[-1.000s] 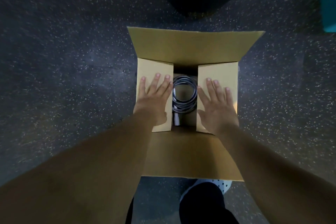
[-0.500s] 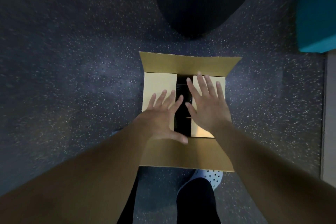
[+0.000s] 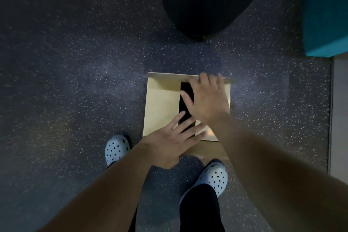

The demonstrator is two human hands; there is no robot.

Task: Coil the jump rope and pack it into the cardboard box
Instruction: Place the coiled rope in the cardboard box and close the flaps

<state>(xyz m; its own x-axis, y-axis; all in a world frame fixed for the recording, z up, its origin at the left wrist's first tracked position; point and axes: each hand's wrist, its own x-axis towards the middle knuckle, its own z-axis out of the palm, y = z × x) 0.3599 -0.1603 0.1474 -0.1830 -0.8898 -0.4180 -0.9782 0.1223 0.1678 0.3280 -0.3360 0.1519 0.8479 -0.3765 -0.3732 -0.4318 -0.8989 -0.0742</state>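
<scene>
The cardboard box stands on the speckled floor, its two side flaps folded down flat. A dark gap runs between them; the jump rope inside is hidden in that shadow. My right hand lies flat over the right flap, fingers spread and reaching the far flap's edge. My left hand hovers over the box's near edge, fingers apart, tips across the gap. Neither hand holds anything.
My two feet in pale perforated clogs stand just in front of the box. A large black rounded object lies beyond it. A teal block sits at the upper right, with a pale strip along the right edge.
The view has pulled back and up, so the box looks smaller and my feet appear. My right hand slid toward the far flap, my left drew back to the near edge. The rope is no longer visible.
</scene>
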